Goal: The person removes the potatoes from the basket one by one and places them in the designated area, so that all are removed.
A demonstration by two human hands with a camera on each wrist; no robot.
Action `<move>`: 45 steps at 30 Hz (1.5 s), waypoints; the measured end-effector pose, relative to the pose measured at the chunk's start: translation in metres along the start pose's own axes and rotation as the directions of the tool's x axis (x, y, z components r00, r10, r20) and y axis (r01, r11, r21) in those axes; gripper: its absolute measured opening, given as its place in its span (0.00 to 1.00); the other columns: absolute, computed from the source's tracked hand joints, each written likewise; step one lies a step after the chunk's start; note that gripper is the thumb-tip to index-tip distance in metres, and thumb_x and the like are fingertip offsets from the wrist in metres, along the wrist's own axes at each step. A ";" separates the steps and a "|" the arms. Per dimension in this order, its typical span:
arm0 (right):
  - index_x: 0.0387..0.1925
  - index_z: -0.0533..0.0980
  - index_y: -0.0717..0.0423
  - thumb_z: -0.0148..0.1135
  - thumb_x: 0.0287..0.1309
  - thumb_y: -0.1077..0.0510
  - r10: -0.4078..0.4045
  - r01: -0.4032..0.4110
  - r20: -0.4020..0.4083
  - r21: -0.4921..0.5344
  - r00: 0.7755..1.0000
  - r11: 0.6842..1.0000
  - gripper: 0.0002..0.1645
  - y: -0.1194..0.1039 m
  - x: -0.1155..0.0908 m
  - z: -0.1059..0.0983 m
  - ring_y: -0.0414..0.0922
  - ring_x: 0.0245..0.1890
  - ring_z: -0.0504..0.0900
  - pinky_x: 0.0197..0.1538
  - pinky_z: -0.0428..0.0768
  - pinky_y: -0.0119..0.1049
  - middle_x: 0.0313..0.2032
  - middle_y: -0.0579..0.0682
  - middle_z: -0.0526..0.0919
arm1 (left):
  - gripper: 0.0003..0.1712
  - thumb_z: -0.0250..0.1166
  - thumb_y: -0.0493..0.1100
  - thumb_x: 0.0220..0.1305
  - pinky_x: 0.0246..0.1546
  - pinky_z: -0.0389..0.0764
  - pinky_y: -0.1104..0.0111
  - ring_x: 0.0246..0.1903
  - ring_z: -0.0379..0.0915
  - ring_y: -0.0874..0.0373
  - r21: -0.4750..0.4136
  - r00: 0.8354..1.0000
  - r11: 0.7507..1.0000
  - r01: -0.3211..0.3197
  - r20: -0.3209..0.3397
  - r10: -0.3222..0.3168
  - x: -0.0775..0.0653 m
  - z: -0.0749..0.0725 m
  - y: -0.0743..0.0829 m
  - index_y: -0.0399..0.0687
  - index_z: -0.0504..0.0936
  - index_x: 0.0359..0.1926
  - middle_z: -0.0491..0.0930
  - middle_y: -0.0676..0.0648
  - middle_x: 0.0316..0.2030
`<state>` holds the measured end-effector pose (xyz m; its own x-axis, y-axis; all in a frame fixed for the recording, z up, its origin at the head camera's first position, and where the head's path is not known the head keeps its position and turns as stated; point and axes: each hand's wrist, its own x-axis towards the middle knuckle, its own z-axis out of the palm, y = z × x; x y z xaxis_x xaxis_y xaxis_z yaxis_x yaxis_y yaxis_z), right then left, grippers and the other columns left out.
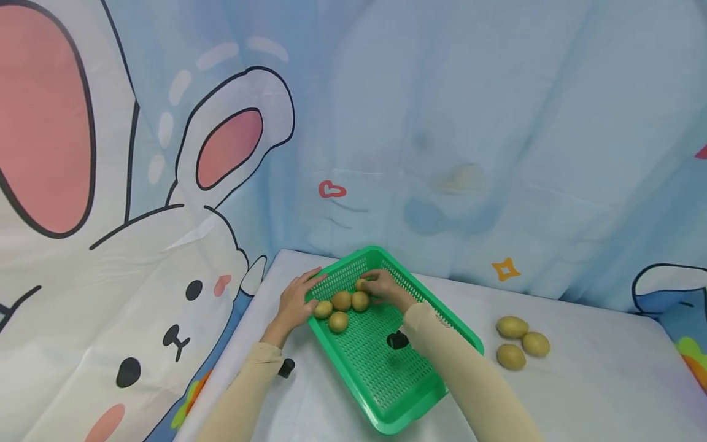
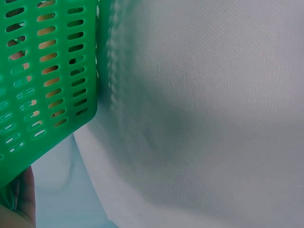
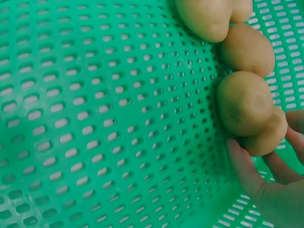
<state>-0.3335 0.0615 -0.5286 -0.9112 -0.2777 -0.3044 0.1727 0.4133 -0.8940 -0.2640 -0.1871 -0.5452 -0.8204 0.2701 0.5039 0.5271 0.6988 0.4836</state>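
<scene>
A green perforated plastic basket stands on the white table, with several potatoes gathered at its far left end. My left hand grips the basket's left rim near the far corner; only part of that hand appears at the bottom left of the left wrist view. Inside the basket, my right hand holds a potato between thumb and fingers at the far end of the group. Another potato lies against the held one and partly covers it in the right wrist view.
Three potatoes lie on the white tabletop to the right of the basket. A blue curtain hangs behind the table, and a printed rabbit covers the left side.
</scene>
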 end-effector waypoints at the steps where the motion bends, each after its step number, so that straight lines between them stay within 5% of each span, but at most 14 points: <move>1: 0.63 0.72 0.64 0.55 0.68 0.61 0.000 0.000 -0.003 -0.003 1.000 1.000 0.24 0.000 0.000 0.001 0.64 0.57 0.76 0.49 0.80 0.56 0.64 0.69 0.68 | 0.37 0.57 0.34 0.48 0.26 0.67 0.65 0.51 0.74 0.45 0.000 1.000 1.000 0.002 0.005 -0.002 0.000 0.000 0.000 0.46 0.77 0.64 0.69 0.46 0.67; 12: 0.62 0.73 0.64 0.59 0.65 0.65 0.004 -0.003 -0.038 0.014 0.999 1.000 0.25 0.004 0.002 0.003 0.63 0.57 0.76 0.49 0.80 0.53 0.60 0.68 0.72 | 0.37 0.56 0.34 0.47 0.24 0.64 0.67 0.43 0.75 0.49 0.015 1.000 1.000 -0.001 -0.008 0.001 0.001 0.002 -0.003 0.48 0.78 0.63 0.70 0.48 0.67; 19: 0.58 0.76 0.67 0.63 0.61 0.65 -0.032 0.033 -0.047 0.030 0.998 0.999 0.23 0.009 0.003 0.003 0.60 0.51 0.81 0.45 0.82 0.50 0.54 0.69 0.78 | 0.37 0.56 0.34 0.46 0.25 0.66 0.66 0.45 0.75 0.48 0.007 1.000 1.000 0.008 -0.003 -0.008 0.001 0.002 0.000 0.48 0.78 0.63 0.71 0.46 0.67; 28: 0.59 0.75 0.66 0.60 0.63 0.65 -0.018 0.020 -0.028 0.084 0.999 0.996 0.23 0.007 0.002 -0.002 0.61 0.55 0.78 0.47 0.82 0.47 0.56 0.67 0.76 | 0.37 0.57 0.34 0.46 0.26 0.67 0.66 0.49 0.75 0.47 0.014 1.000 1.000 0.008 -0.007 -0.008 0.001 0.001 0.002 0.47 0.78 0.63 0.71 0.46 0.67; 45: 0.62 0.73 0.67 0.59 0.66 0.60 -0.052 0.045 0.135 0.054 0.990 0.998 0.25 -0.022 -0.027 -0.058 0.58 0.50 0.80 0.54 0.77 0.54 0.56 0.65 0.76 | 0.37 0.56 0.33 0.47 0.24 0.65 0.66 0.50 0.75 0.45 -0.005 1.000 1.000 0.016 0.012 -0.016 0.001 -0.002 0.004 0.47 0.78 0.64 0.70 0.46 0.67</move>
<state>-0.3346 0.1097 -0.4815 -0.8603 -0.4128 -0.2991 0.1516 0.3530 -0.9233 -0.2622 -0.1852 -0.5419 -0.8311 0.2670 0.4879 0.5154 0.6993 0.4953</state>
